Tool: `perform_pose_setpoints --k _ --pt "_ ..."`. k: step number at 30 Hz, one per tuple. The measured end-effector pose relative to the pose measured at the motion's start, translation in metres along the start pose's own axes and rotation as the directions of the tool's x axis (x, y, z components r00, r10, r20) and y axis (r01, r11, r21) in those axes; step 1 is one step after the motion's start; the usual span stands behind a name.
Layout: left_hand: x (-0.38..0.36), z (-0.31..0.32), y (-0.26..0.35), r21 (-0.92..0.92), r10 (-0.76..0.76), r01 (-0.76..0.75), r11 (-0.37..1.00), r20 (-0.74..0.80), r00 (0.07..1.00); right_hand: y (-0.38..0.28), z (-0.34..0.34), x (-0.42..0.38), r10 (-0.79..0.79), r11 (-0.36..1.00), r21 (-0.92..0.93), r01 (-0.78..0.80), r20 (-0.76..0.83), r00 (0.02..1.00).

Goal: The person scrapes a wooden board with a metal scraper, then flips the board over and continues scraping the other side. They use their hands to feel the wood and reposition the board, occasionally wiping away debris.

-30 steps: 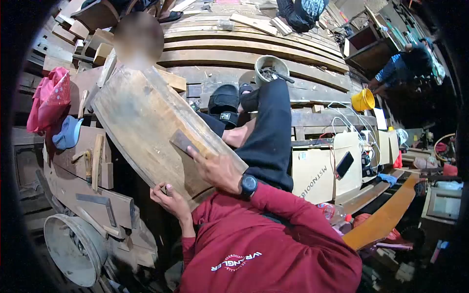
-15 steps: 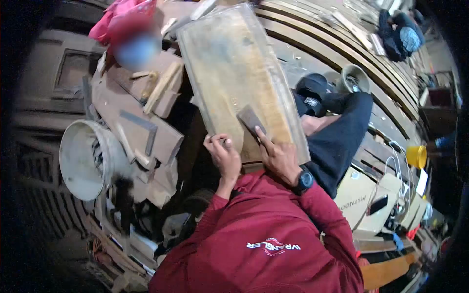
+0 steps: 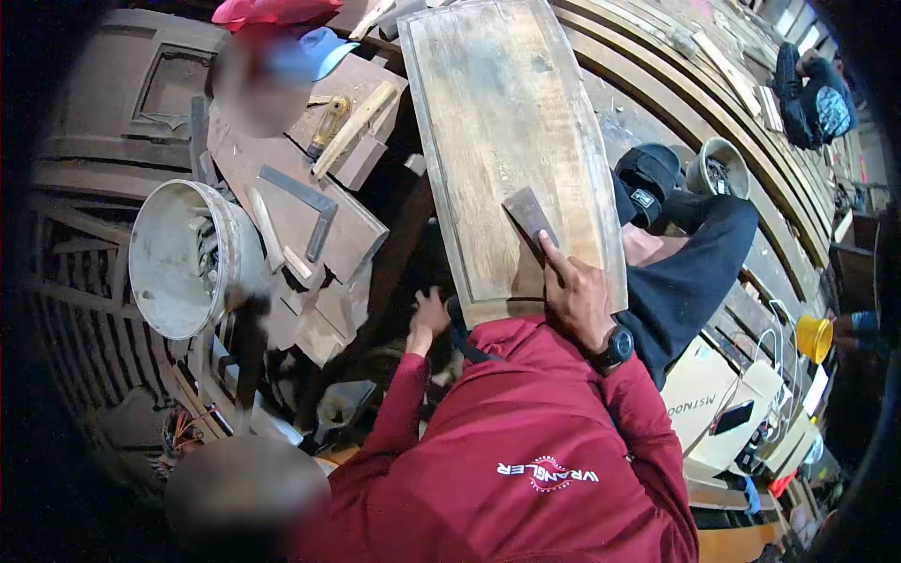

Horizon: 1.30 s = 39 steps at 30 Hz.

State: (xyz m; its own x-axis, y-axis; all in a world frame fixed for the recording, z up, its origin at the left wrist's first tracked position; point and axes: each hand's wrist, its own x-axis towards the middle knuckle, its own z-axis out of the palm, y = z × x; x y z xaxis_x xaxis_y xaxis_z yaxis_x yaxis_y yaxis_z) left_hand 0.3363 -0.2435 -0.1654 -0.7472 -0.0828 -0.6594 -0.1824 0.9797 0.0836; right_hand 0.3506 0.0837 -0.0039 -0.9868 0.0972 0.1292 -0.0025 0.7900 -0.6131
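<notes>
My right hand (image 3: 579, 296), with a black watch on the wrist, grips a thin dark rectangular plate (image 3: 527, 214) resembling a card scraper. Its index finger is stretched along the plate, which lies slanted on a pale wooden panel (image 3: 497, 113). The panel has a raised border and extends away from my body. Off the panel's lower left corner is my left hand (image 3: 430, 314), holding nothing, its fingers loosely apart beside a dark strap (image 3: 462, 328).
To the left stand a white bucket (image 3: 169, 263) of scraps and a metal square (image 3: 305, 202) on boards, near a yellow-handled tool (image 3: 330, 122). On the right are a bent leg in dark trousers (image 3: 694, 267), another bucket (image 3: 719, 169) and a cardboard box (image 3: 718, 399). Other people are nearby.
My left hand has let go of the panel's left edge and dropped down beside it. My right hand stays on the plate. The view has shifted, and a blurred shape shows at lower left.
</notes>
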Motion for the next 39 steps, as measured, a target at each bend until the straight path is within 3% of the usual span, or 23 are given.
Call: perform_pose_setpoints --k 1,4,7,9,10,12,13,14,15,16,17,18,20,21,24,25,26,28,29,33,35,38,39 --pt "0.005 0.037 -0.019 0.138 -0.020 0.008 0.990 0.083 0.996 0.001 -0.001 0.000 0.001 1.000 0.019 -0.001 0.003 1.000" --pt "0.070 0.139 -0.088 -0.243 0.185 -0.130 0.961 0.216 0.959 0.007 -0.007 0.004 0.038 0.996 0.078 -0.037 -0.011 0.999" --pt "0.142 0.208 -0.150 -0.594 0.513 -0.361 0.719 0.103 0.852 0.008 -0.014 0.011 0.079 0.994 0.079 -0.074 -0.056 0.995" --pt "0.061 0.044 -0.051 -0.686 0.237 -0.117 0.719 0.083 0.968 0.007 -0.021 0.016 0.124 0.992 -0.012 -0.126 -0.105 0.987" --pt "0.015 -0.038 -0.009 -0.745 0.216 -0.093 0.660 0.069 0.974 0.007 -0.024 0.017 0.139 0.989 -0.028 -0.143 -0.118 0.983" --pt "-0.078 -0.185 0.049 -0.762 0.329 -0.164 0.627 0.068 0.942 0.008 -0.026 0.014 0.147 0.987 -0.046 -0.154 -0.129 0.981" --pt "-0.117 -0.239 0.064 -0.571 0.411 -0.307 0.762 0.058 0.910 0.010 -0.023 0.013 0.130 0.989 -0.044 -0.138 -0.140 0.981" --pt "-0.139 -0.290 0.068 -0.643 0.778 -0.577 0.503 0.046 0.627 0.010 -0.020 0.012 0.120 0.991 -0.038 -0.127 -0.146 0.982" --pt "-0.144 -0.322 0.064 -0.699 0.977 -0.700 0.148 -0.005 0.212 0.007 -0.022 0.014 0.140 0.990 0.044 -0.135 -0.138 0.980" --pt "-0.132 -0.320 0.056 -0.716 0.943 -0.623 -0.316 -0.311 -0.121 0.008 -0.019 0.012 0.131 0.989 0.081 -0.121 -0.133 0.982" --pt "-0.130 -0.329 0.064 -0.685 0.871 -0.538 -0.491 -0.410 -0.272 0.010 -0.016 0.011 0.127 0.987 0.111 -0.112 -0.139 0.982" --pt "-0.132 -0.340 0.078 -0.673 0.863 -0.542 -0.504 -0.418 -0.284 0.007 -0.020 0.011 0.188 0.982 0.046 -0.185 -0.047 0.981" --pt "-0.139 -0.347 0.115 -0.644 0.906 -0.644 -0.413 -0.361 -0.220 0.021 -0.014 0.005 0.062 0.993 0.107 -0.046 -0.146 0.987" --pt "-0.143 -0.345 0.132 -0.623 0.934 -0.707 -0.336 -0.320 -0.162 0.016 -0.018 0.006 0.090 0.987 0.150 -0.064 -0.173 0.981" --pt "-0.140 -0.311 0.182 -0.625 0.979 -0.769 -0.134 -0.201 -0.007 0.034 -0.028 0.000 0.085 0.993 0.081 -0.089 0.044 0.995" --pt "-0.144 -0.295 0.193 -0.664 0.988 -0.741 -0.105 -0.152 -0.003 0.039 -0.029 -0.010 0.150 0.965 0.200 -0.168 0.103 0.983" --pt "-0.156 -0.280 0.208 -0.692 0.993 -0.712 -0.116 -0.107 -0.058 0.037 -0.030 -0.025 0.214 0.917 0.307 -0.255 0.162 0.963" --pt "-0.184 -0.243 0.229 -0.711 0.985 -0.682 -0.170 -0.114 -0.126 0.026 -0.034 -0.008 0.195 0.926 0.303 -0.224 0.125 0.973" --pt "-0.189 -0.238 0.232 -0.700 0.987 -0.696 -0.159 -0.121 -0.103 0.019 -0.031 0.001 0.144 0.929 0.322 -0.181 0.137 0.980" --pt "-0.176 -0.265 0.215 -0.599 0.993 -0.799 0.042 -0.066 0.101 0.030 -0.021 -0.001 -0.023 0.964 0.266 -0.017 0.148 0.989" --pt "-0.157 -0.262 0.248 -0.639 1.000 -0.769 0.027 0.011 0.026 0.044 -0.034 -0.003 0.036 0.979 0.196 -0.062 0.132 0.991" --pt "-0.166 -0.242 0.237 -0.678 0.998 -0.735 -0.018 0.027 -0.049 0.041 -0.034 -0.005 0.095 0.962 0.240 -0.131 0.155 0.983" --pt "-0.168 -0.237 0.238 -0.689 0.998 -0.724 -0.037 0.009 -0.059 0.032 -0.014 0.012 0.119 0.972 0.207 -0.109 -0.038 0.992"
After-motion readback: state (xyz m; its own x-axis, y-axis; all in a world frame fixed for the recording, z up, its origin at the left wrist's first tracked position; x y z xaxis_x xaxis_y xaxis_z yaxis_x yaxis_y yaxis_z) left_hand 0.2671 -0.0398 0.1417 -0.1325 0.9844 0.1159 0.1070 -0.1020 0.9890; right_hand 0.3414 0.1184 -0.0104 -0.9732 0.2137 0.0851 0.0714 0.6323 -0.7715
